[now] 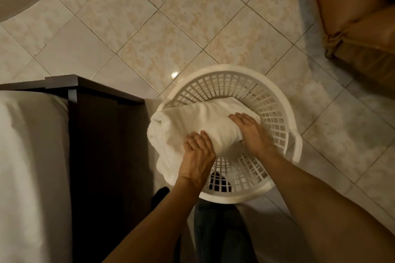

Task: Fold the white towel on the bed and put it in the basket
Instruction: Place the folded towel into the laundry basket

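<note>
1. Step in hand: placement. The folded white towel (192,121) lies across the open mouth of the basket (296,143), its left portion hanging out over the basket's left rim, its right portion inside the mesh wall. Folding appears complete.
2. Left hand (197,151): palm down on the near-left part of the towel, fingers spread and flat, pressing and not clenched. Whether the thumb pinches cloth underneath cannot be told.
3. Right hand (250,132): palm down on the right end of the towel, inside the basket, fingers extended and resting on the cloth, not closed around it.
4. Next move, as judged: push or tuck the overhanging left portion inward past the rim so the whole bundle drops below the basket's edge, then lift both hands clear.
5. Edges: the dark bed frame (96,134) stands just left of the basket, close to the overhanging cloth; the mattress (32,156) lies further left.
6. Open room: bare tiled floor (171,28) beyond and to the right of the basket; a brown seat (352,17) sits well apart at far right. The basket interior nearest the person shows free mesh.
</note>
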Demonstrator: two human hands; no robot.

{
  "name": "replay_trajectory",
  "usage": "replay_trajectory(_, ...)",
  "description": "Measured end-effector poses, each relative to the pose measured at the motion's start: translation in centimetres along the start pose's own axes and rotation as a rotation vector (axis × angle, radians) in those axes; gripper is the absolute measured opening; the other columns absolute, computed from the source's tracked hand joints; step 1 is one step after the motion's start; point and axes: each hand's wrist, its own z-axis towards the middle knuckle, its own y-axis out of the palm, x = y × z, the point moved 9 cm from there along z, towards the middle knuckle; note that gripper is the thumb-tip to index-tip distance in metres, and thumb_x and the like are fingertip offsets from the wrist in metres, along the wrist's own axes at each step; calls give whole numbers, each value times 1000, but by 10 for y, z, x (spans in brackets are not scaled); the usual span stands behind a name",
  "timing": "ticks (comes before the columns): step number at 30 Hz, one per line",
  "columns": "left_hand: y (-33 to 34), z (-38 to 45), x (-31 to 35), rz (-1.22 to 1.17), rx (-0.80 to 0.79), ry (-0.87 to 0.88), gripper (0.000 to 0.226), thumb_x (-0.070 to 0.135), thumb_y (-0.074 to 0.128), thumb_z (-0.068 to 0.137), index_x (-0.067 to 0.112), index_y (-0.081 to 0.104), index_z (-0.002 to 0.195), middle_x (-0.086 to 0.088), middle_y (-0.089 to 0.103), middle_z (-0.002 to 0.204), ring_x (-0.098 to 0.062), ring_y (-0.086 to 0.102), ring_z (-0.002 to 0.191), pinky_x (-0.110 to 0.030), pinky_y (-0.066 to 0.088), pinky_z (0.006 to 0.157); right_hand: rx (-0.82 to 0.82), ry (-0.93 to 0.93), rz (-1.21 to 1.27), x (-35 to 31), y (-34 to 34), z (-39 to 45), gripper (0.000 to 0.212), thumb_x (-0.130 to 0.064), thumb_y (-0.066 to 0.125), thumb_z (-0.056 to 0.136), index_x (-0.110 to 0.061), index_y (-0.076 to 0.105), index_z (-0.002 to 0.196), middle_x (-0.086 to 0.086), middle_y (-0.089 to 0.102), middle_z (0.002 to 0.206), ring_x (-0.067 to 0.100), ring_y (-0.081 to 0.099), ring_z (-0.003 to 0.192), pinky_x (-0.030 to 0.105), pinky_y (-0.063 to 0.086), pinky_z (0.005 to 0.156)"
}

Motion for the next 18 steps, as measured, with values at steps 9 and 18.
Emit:
replay_trajectory(9,21,31,31,-212,-22,-18,65,30,71,74,-2,55,127,-26,62,121,-37,62,111,-43,51,95,52,68,-219,40,6,22,69,-10,46,89,-31,16,147,7,17,157,26,16,143,47,20,115)
replay_trajectory(18,67,51,80,-481,-395,69,63,31,30,100,0,7,149,-19,7,158,-30,4,147,-42,6,121,-224,334,147,38,76,3,56,-24,41,95,-21,20,147,13,28,151,30,29,137,42,29,110)
